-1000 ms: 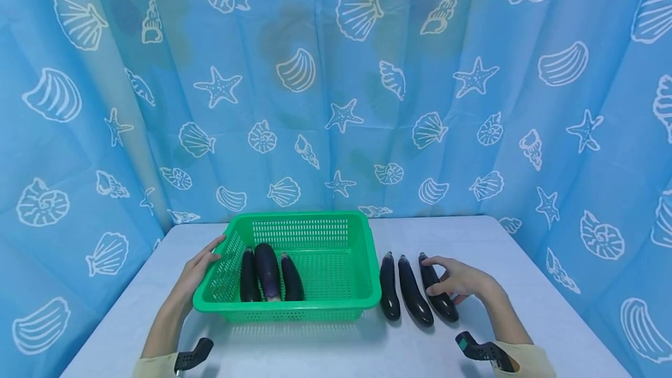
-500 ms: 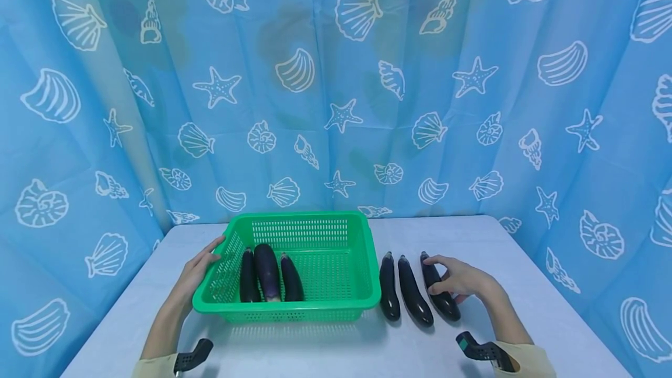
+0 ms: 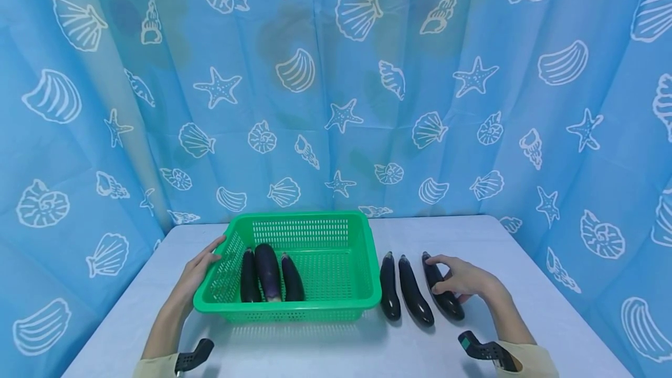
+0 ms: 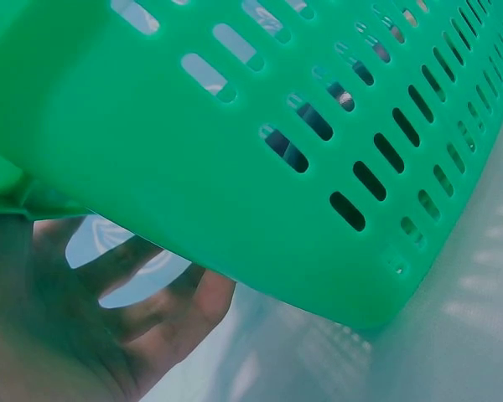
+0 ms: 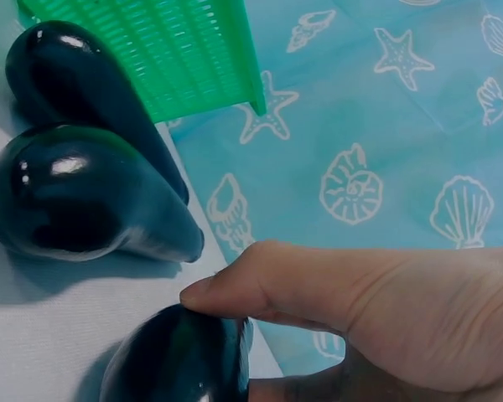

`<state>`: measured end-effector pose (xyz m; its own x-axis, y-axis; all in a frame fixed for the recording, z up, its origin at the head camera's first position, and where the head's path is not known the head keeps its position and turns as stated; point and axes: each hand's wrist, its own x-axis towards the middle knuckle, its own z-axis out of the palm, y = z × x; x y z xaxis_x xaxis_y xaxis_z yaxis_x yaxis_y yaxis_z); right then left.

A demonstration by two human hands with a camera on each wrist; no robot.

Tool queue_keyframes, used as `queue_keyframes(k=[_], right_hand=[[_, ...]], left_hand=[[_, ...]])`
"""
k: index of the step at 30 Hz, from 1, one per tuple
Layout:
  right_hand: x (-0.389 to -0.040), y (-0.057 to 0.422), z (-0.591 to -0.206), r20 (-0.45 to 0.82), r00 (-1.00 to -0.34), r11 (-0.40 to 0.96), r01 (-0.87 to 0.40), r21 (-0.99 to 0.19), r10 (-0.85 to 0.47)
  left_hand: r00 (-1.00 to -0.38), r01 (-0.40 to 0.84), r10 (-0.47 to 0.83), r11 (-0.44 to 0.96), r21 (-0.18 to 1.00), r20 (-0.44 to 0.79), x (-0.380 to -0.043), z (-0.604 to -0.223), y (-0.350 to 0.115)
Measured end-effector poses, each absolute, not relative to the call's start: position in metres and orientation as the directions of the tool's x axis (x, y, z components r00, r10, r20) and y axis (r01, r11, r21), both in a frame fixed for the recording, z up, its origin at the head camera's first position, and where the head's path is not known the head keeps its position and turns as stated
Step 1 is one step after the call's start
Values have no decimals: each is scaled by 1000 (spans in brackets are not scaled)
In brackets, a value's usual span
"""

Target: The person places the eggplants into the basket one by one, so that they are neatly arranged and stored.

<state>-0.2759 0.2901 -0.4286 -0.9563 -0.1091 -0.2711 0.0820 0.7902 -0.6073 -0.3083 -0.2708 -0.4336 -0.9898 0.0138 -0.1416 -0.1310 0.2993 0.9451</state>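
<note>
My right hand holds the rightmost eggplant with thumb and fingers across its middle, and part of it is hidden beneath them. In the right wrist view the thumb presses on the glossy dark skin of this eggplant. Two more eggplants lie side by side to its left, the middle one and one beside the basket. My left hand rests extended fingers against the left side of a green plastic basket. From the left wrist, those fingers show spread behind the slotted wall, their tips partly hidden.
Inside the basket, three eggplants lie together at the left: a slim one, a thicker purple one and a short one. Everything stands on a white-covered table. A blue shell-patterned curtain hangs behind and at both sides.
My right hand and the rightmost eggplant have shifted slightly to the right, widening the space from the middle eggplant. My left hand and the basket have stayed in place.
</note>
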Motion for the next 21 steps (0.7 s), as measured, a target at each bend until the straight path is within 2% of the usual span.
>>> queue_keyframes(k=[5,14,21], right_hand=[[-275,295,-426,-250,-954,757,38,-652,-168],[-274,295,-421,-242,-958,757,45,-652,-152],[-271,294,-416,-189,-965,748,-9,-664,-179]], left_hand=[[-989,-139,13,302,943,-150,-309,-434,-271],[-988,-145,12,307,941,-156,-309,-433,-271],[-989,-137,13,302,943,-148,-307,-433,-270]])
